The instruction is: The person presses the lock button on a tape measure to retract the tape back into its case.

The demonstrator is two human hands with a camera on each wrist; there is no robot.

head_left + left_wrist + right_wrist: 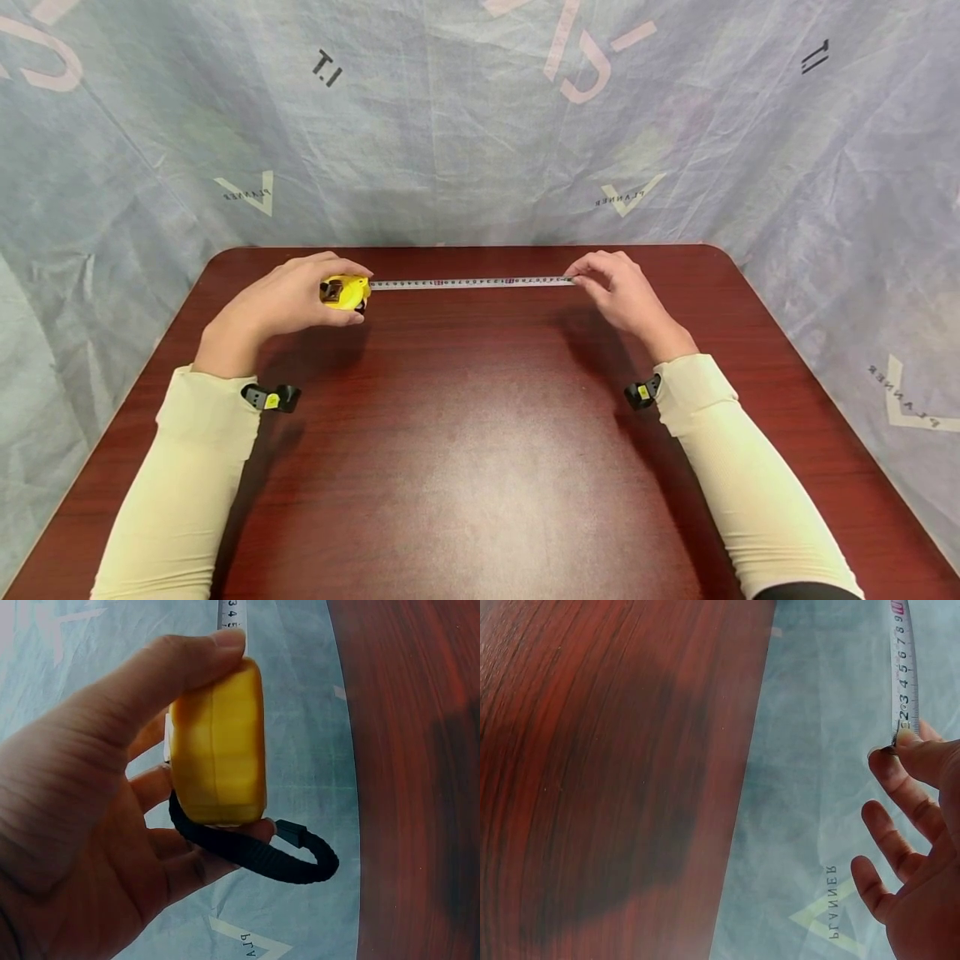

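A yellow tape measure (347, 293) is gripped by my left hand (281, 296), thumb on one side and fingers on the other. Its white blade (472, 283) stretches straight across to the right, marked with black numbers and a few red ones. At the blade's free end, my right hand (615, 287) pinches the tip between thumb and forefinger. In the right wrist view the other fingers (889, 832) spread apart below the pinch. From the case (217, 750) a black wrist strap (255, 859) loops out in the left wrist view.
Below both hands lies a dark red wood-grain table (465, 433), with shadows of the arms on it. A grey-blue cloth (450, 125) with printed letters hangs behind and at both sides. Each cream sleeve carries a black wrist strap mount (272, 397).
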